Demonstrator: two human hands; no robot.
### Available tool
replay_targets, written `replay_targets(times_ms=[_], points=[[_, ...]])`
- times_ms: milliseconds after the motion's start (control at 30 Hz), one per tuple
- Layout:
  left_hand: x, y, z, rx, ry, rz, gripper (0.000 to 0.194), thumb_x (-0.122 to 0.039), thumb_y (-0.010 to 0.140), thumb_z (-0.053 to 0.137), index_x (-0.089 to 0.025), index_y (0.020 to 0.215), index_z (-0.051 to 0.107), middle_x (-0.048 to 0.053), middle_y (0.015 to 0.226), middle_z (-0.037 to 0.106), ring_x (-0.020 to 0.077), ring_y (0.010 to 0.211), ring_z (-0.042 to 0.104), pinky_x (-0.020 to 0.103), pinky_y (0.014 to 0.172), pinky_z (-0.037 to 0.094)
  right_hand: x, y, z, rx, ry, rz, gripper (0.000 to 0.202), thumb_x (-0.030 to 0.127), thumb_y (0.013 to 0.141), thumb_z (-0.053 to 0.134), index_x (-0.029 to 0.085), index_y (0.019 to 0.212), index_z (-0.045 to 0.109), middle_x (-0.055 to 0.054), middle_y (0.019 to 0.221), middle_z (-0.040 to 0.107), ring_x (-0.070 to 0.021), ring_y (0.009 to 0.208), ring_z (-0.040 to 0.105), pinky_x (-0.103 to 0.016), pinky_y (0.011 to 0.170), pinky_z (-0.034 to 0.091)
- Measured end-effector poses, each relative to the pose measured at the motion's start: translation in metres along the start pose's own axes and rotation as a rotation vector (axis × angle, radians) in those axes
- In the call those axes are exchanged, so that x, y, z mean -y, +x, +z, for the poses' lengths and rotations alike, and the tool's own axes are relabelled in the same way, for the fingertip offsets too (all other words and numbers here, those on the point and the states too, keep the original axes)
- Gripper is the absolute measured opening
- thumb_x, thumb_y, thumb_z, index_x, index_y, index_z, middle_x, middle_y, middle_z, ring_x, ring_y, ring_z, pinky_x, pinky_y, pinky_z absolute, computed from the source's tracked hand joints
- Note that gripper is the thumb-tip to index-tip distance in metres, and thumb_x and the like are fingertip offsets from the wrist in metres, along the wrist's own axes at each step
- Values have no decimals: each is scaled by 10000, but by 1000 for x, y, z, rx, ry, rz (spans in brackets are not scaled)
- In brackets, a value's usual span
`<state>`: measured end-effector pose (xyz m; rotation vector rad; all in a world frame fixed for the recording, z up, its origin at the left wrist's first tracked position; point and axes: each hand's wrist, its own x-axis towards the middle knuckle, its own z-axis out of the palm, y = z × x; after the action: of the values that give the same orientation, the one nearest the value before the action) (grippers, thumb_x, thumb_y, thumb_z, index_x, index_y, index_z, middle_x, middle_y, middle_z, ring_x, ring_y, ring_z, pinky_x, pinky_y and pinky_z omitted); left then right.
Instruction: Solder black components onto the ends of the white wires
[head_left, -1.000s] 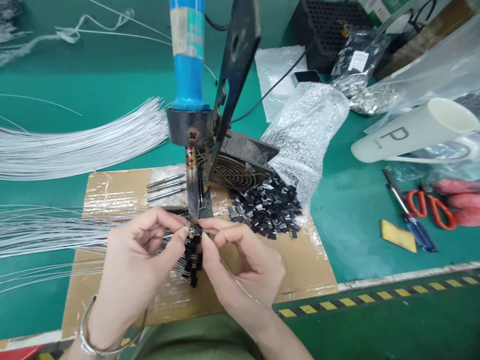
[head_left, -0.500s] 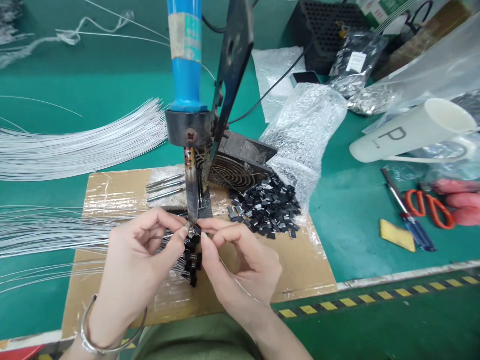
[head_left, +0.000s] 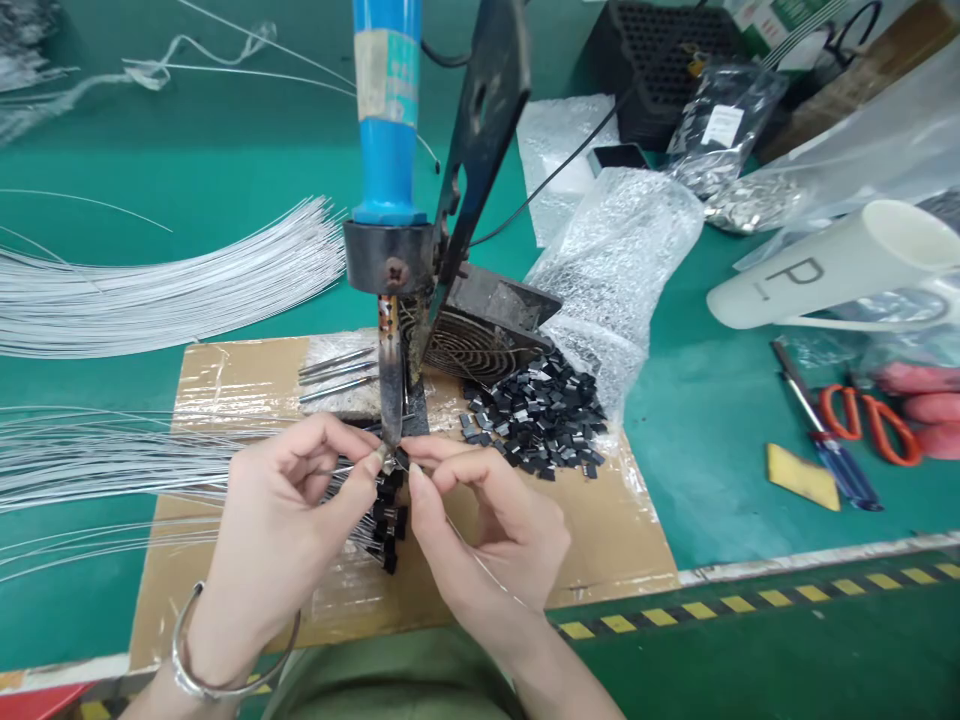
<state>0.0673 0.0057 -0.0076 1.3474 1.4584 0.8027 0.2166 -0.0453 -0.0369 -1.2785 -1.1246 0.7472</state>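
Observation:
A soldering iron with a blue handle hangs tip down in a black metal stand. Right at its tip, my left hand pinches something small that I cannot make out. Facing it, my right hand has thumb and forefinger closed on a small black connector, and a thin wire runs back over this palm. Beneath the fingers lies a row of black connectors on wire ends. To the right is a pile of loose black connectors.
A small fan stands behind the pile. Wire bundles lie at the left. Cardboard covers the front of the table. At the right are a white mug, orange-handled scissors, a screwdriver and a yellow sponge.
The whole view has shifted slightly, so the things appear a little further right. Both hands keep their pinch at the iron's tip.

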Motion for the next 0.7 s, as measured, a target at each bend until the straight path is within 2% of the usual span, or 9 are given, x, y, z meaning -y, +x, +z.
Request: replay_targets(times_ms=[167, 300, 700], points=[[-3, 0, 1, -7, -1, -10, 76, -201, 807, 772, -207, 745, 729, -8, 755, 739, 79, 570, 565, 159, 510, 442, 0, 0, 1, -5, -7, -1, 172, 89, 912, 741, 237, 859, 671, -74, 1047, 862, -223, 929, 848, -306, 796, 705], [-6, -1, 1, -8, -34, 1, 76, -187, 794, 774, -205, 733, 732, -10, 739, 728, 86, 610, 612, 148, 561, 493, 1, 0, 1, 0, -19, -9, 177, 77, 908, 740, 237, 872, 674, -74, 1061, 862, -222, 945, 848, -308, 822, 703], [-4, 0, 2, -12, -11, -16, 71, -229, 778, 780, -199, 734, 732, -7, 748, 744, 79, 563, 569, 157, 509, 444, -2, -2, 0, 6, 24, -1, 199, 45, 911, 747, 228, 883, 674, -36, 1084, 849, -175, 989, 836, -255, 902, 656]])
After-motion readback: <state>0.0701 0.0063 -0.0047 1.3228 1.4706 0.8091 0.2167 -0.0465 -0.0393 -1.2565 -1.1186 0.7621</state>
